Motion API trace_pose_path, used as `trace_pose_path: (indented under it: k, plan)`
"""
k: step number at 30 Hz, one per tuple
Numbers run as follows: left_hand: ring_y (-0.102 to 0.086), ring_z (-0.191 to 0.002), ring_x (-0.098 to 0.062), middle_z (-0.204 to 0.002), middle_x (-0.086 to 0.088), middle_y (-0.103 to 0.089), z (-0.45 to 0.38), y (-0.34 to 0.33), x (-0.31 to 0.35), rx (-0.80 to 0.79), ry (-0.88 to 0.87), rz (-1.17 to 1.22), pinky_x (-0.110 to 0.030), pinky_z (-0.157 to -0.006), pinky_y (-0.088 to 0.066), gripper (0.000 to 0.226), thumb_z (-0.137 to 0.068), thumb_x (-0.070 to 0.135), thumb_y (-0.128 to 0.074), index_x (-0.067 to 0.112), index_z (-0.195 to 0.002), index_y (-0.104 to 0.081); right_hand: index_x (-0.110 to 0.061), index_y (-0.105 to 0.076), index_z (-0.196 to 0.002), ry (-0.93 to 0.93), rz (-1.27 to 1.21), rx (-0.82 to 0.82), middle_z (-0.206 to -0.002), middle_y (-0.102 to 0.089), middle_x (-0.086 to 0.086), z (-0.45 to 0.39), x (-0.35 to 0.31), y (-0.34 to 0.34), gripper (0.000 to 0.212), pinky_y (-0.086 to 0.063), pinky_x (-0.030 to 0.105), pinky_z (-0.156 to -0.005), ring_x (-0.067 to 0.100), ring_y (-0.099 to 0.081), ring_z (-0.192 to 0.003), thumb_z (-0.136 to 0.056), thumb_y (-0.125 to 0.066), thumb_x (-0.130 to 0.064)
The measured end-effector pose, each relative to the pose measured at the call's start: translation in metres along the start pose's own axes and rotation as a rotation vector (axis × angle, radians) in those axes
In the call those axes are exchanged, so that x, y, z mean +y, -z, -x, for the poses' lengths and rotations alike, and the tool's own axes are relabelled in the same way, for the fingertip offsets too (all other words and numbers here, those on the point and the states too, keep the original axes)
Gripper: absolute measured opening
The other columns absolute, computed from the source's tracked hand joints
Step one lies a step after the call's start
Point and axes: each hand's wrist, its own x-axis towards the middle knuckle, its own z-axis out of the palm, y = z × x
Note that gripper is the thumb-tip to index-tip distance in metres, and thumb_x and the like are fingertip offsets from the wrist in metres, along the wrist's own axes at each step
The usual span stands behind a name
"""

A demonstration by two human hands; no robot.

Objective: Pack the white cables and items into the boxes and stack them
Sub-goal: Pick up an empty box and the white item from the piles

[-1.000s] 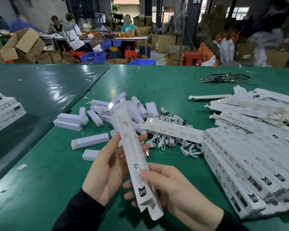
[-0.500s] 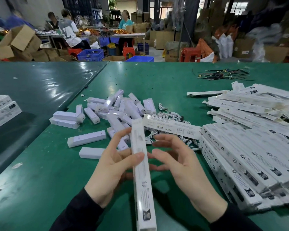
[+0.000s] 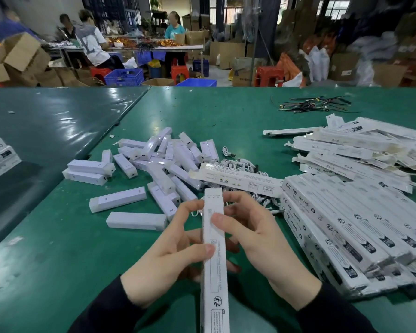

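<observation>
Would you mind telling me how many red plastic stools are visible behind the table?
3: one red stool by the blue crate, one centre, one right. Others may be hidden.

Green matte tabletop (image 3: 58, 248), with a loose pile of short white rectangular units (image 3: 154, 162) at centre. Tangle of white cables (image 3: 240, 164) just beside. Stacked long white printed cardboard boxes (image 3: 346, 227) at right. Bundle of dark thin wires (image 3: 310, 105) far back right.

Bright overhead glare, blurred wide-angle edges
</observation>
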Motion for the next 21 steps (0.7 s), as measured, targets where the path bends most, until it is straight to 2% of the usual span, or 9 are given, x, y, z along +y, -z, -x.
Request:
trace_pose_path:
  k: [2,5,8,10,12,15,18,19,21]
  plan:
    - [-0.067,-0.094,-0.048,-0.111,-0.021,-0.069,0.001,-0.001,0.0,-0.043,0.018,-0.017,-0.069,-0.071,-0.047,0.06,-0.088,0.01,-0.055,0.025,-0.137,-0.024,-0.02,-0.066,-0.103,-0.034,0.019,-0.033,-0.082,-0.06,0.005,0.0,-0.003,0.002,0.017,-0.042,0.018,-0.052,0.016,-0.055,-0.07,-0.088,-0.069,-0.013]
    - [-0.069,-0.095,-0.043,-0.113,-0.02,-0.068,0.001,0.0,-0.001,-0.1,0.043,-0.019,-0.033,-0.055,-0.055,0.061,-0.087,0.016,-0.058,0.027,-0.135,-0.024,-0.016,-0.064,-0.106,-0.063,0.022,-0.065,-0.082,-0.058,0.007,-0.002,-0.004,0.004,0.018,-0.043,0.022,-0.051,0.02,-0.055,-0.073,-0.089,-0.066,-0.012]
    - [-0.07,-0.086,-0.033,-0.104,-0.021,-0.07,0.002,0.001,0.0,-0.045,0.051,0.062,-0.035,-0.056,-0.056,0.054,-0.087,0.014,-0.059,0.035,-0.13,-0.035,-0.019,-0.068,-0.107,-0.052,-0.022,-0.059,-0.094,-0.065,0.019,-0.002,-0.004,0.005,0.019,-0.054,0.029,-0.066,0.02,-0.064,-0.081,-0.091,-0.063,-0.011]
    - [-0.068,-0.077,-0.026,-0.094,-0.018,-0.07,0.003,0.0,0.001,0.002,0.01,0.118,-0.032,-0.054,-0.053,0.047,-0.084,0.02,-0.065,0.045,-0.12,-0.047,-0.024,-0.072,-0.102,-0.047,-0.11,-0.05,-0.098,-0.071,0.015,-0.003,-0.004,0.005,0.017,-0.058,0.03,-0.073,0.017,-0.069,-0.084,-0.091,-0.064,-0.013]
    - [-0.067,-0.073,-0.024,-0.094,-0.017,-0.071,0.002,0.002,0.003,0.048,-0.039,0.137,-0.03,-0.055,-0.052,0.049,-0.083,0.022,-0.067,0.049,-0.12,-0.05,-0.027,-0.073,-0.1,-0.049,-0.232,-0.049,-0.1,-0.074,0.009,-0.004,-0.006,0.003,0.016,-0.058,0.031,-0.072,0.016,-0.07,-0.087,-0.087,-0.068,-0.018]
    - [-0.07,-0.086,-0.034,-0.107,-0.025,-0.069,-0.001,0.001,0.001,0.036,-0.077,0.132,-0.038,-0.071,-0.058,0.054,-0.078,0.024,-0.07,0.052,-0.121,-0.052,-0.029,-0.072,-0.101,-0.023,-0.303,-0.045,-0.102,-0.074,0.006,-0.003,-0.004,0.001,0.019,-0.056,0.026,-0.064,0.017,-0.071,-0.085,-0.084,-0.069,-0.023]
    - [-0.068,-0.092,-0.04,-0.112,-0.026,-0.065,-0.001,-0.003,-0.003,-0.055,-0.095,0.173,-0.048,-0.078,-0.058,0.051,-0.081,0.018,-0.068,0.049,-0.121,-0.057,-0.028,-0.069,-0.107,-0.088,-0.291,-0.059,-0.09,-0.073,-0.001,0.002,-0.003,-0.005,0.025,-0.041,0.021,-0.042,0.013,-0.06,-0.058,-0.082,-0.069,-0.03]
    - [-0.069,-0.089,-0.039,-0.107,-0.022,-0.066,-0.001,-0.004,-0.005,-0.081,-0.099,0.172,-0.049,-0.076,-0.058,0.052,-0.083,0.017,-0.067,0.049,-0.122,-0.056,-0.027,-0.069,-0.107,-0.091,-0.273,-0.048,-0.087,-0.072,-0.002,0.003,-0.002,-0.005,0.025,-0.039,0.021,-0.042,0.012,-0.056,-0.054,-0.082,-0.068,-0.03]
    - [-0.066,-0.071,-0.036,-0.087,-0.014,-0.065,-0.001,-0.006,-0.007,-0.096,-0.116,0.136,-0.046,-0.067,-0.058,0.054,-0.085,0.018,-0.066,0.049,-0.126,-0.052,-0.024,-0.07,-0.104,0.009,-0.163,0.02,-0.095,-0.073,-0.001,0.003,-0.001,-0.005,0.019,-0.048,0.023,-0.057,0.012,-0.062,-0.069,-0.085,-0.07,-0.027]
